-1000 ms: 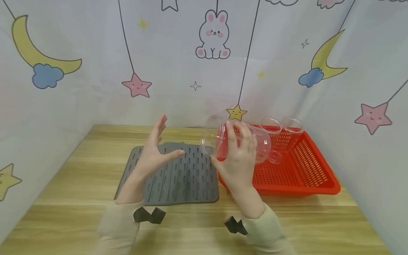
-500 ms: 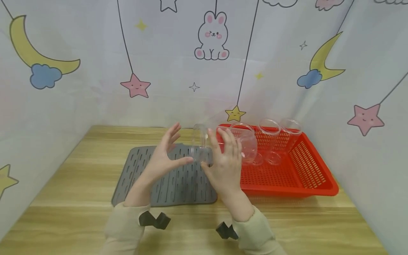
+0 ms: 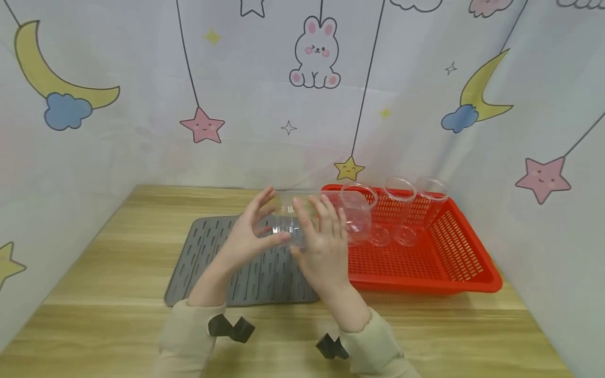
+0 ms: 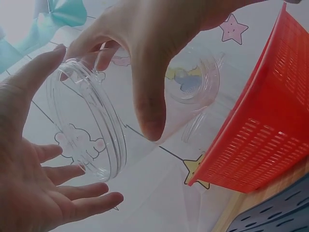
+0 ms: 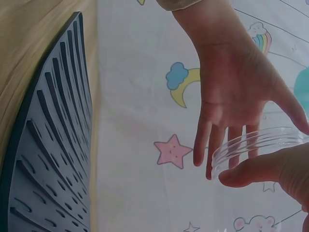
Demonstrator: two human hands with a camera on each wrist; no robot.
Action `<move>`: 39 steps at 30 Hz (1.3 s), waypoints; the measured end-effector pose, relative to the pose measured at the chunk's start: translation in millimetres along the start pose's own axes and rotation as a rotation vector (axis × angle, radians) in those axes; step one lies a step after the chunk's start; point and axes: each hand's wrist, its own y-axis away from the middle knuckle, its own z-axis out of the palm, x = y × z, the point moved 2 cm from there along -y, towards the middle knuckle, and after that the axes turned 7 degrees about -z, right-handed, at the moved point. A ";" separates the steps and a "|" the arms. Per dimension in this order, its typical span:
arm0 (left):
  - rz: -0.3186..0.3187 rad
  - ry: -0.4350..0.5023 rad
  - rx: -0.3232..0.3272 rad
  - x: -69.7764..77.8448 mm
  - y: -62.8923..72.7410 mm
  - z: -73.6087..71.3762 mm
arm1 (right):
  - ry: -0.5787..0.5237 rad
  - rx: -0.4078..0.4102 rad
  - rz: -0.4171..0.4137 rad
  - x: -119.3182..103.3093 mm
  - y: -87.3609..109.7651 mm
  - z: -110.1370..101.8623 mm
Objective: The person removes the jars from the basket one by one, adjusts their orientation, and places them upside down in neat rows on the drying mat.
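Note:
My right hand [image 3: 326,249] grips a clear jar [image 3: 356,223] from above, thumb and fingers curled around it. The jar lies on its side in the air, over the grey slotted mat [image 3: 203,262] and the near left part of the basket. Its ribbed mouth end [image 4: 108,121] points left, toward my left hand [image 3: 246,236]. That hand stands around the mouth, fingers spread and mostly straight, with the thumb tip right at the rim in the left wrist view. In the right wrist view the left palm [image 5: 231,87] faces the jar's mouth.
A red plastic basket [image 3: 425,285] stands on the right of the wooden table [image 3: 274,341]. Several clear jars [image 3: 399,190] stand upright in it, their rims above the back wall. A patterned curtain [image 3: 260,105] closes off the back and both sides.
My right hand has carried the jar left, out over the mat. My left hand has moved right, so the jar's mouth now sits between its thumb and fingers.

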 end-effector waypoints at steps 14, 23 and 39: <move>-0.060 -0.031 0.018 -2.8 -0.2 -4.5 | -0.054 -0.116 -0.063 1.9 0.7 0.4; -0.074 -0.022 0.091 -2.4 4.1 -22.4 | -0.485 0.016 0.123 32.1 -4.7 -12.1; 0.013 0.248 0.092 -2.4 4.1 -28.0 | -1.548 0.154 0.966 49.0 4.8 7.5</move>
